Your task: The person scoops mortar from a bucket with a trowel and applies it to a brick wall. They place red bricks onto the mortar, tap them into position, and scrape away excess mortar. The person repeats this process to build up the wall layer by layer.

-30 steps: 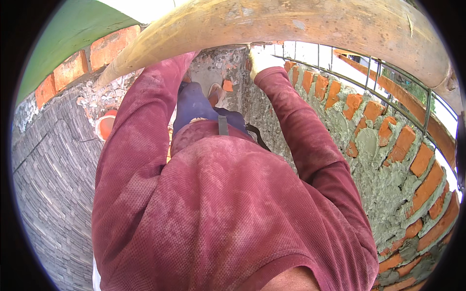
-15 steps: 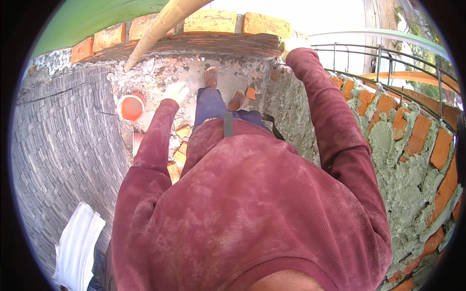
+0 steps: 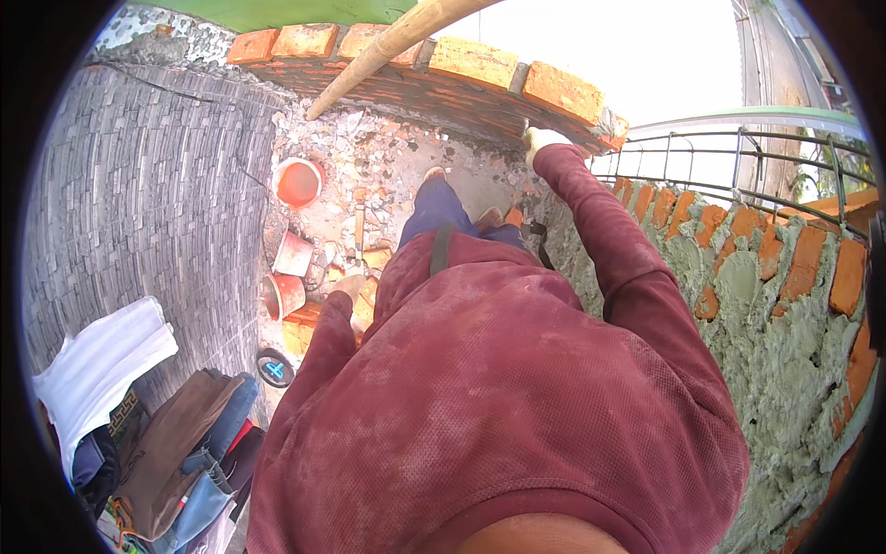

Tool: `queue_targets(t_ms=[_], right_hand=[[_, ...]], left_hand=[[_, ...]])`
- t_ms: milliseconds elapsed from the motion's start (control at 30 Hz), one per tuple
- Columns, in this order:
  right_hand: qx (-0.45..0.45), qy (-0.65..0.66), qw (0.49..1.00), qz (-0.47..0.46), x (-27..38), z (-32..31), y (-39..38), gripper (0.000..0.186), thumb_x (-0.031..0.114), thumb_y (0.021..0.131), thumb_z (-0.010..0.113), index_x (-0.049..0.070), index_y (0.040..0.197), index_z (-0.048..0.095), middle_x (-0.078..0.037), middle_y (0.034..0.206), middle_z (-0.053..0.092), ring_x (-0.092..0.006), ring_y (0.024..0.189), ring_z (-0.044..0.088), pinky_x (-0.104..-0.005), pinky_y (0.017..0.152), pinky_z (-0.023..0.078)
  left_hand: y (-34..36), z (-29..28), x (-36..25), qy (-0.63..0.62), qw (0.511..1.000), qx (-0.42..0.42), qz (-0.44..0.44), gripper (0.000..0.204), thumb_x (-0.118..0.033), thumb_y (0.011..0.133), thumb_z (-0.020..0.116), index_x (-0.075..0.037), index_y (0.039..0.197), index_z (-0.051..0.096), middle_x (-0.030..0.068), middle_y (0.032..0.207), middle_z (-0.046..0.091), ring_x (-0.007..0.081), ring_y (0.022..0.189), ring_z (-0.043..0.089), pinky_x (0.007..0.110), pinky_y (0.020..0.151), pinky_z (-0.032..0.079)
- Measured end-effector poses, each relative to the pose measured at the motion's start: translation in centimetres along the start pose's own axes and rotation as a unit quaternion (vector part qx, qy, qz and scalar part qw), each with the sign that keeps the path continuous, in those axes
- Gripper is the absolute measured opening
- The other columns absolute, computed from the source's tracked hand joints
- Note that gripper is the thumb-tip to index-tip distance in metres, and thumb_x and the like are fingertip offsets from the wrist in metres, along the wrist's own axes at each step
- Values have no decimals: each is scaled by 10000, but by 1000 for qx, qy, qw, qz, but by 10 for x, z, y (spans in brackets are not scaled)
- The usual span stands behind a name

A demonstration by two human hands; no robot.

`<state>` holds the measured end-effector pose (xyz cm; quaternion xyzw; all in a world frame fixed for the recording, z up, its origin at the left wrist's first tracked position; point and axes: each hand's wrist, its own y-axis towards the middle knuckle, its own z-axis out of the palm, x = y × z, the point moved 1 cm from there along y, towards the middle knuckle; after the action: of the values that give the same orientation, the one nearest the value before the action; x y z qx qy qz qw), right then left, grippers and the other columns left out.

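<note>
My right hand [image 3: 543,140], in a pale glove, is closed and held against the near face of a low brick wall [image 3: 475,102], just under its top course. It grips a trowel, whose blade is mostly hidden from above now. Orange bricks [image 3: 563,90] with grey mortar joints form that top course. My left hand [image 3: 351,283] hangs low beside my hip, over loose bricks [image 3: 297,335] on the floor. Its outline blends with the rubble, so its fingers cannot be made out.
A red bucket [image 3: 299,184] stands on the rubble-strewn floor, with two smaller pots [image 3: 293,253] nearby. A wooden pole [image 3: 388,51] slants across the wall. On the right are a mortar-smeared brick wall [image 3: 729,305] and a rebar cage [image 3: 738,166]. Clothes [image 3: 175,443] hang at lower left.
The view has swung left. My right hand has dropped from the wall's top to its near face. My left hand has drawn back from ahead to beside my hip.
</note>
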<state>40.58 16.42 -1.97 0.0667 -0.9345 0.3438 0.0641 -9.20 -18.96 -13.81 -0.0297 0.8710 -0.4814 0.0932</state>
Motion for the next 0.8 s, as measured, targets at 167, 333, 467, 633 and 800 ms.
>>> queue_targets(t_ms=[167,333,467,633,800], right_hand=[[-23,85,996,10,46,-13,49,406,237,926,672,125,1315,637,-146,1325,679,-332,1259,622,-435,1061,493],[-36,77,993,84,-28,-34,39,463,312,945,648,211,1397,638,-72,1406,646,-295,1259,631,-400,1087,494],[-83,83,977,177,-106,1,4,440,260,833,746,121,1251,733,-156,1213,734,-285,1138,698,-378,994,525],[-52,100,987,113,-43,24,1,345,241,854,731,101,1168,737,-163,1181,737,-318,1128,698,-409,980,531],[-53,137,989,14,95,-7,58,379,310,931,672,145,1272,682,-133,1286,701,-340,1210,648,-435,1037,511]], left_hand=[[-15,-36,-8,-552,809,-202,-11,376,-238,1040,535,-20,1319,661,127,1154,726,228,1110,651,349,953,503],[-41,-44,-2,-617,754,-197,-104,386,-247,1032,571,-6,1315,672,83,1105,716,177,1037,634,312,923,494],[-43,47,67,-484,856,-176,-34,419,-294,998,569,-20,1295,682,99,1070,723,183,1023,643,334,897,503],[-48,103,150,-131,981,-60,-128,368,-274,994,499,-32,1174,708,183,1107,724,225,1036,662,380,925,499],[-19,-9,174,-306,944,-98,-75,387,-282,1018,547,-31,1281,678,173,1214,713,235,1100,668,399,948,513]])
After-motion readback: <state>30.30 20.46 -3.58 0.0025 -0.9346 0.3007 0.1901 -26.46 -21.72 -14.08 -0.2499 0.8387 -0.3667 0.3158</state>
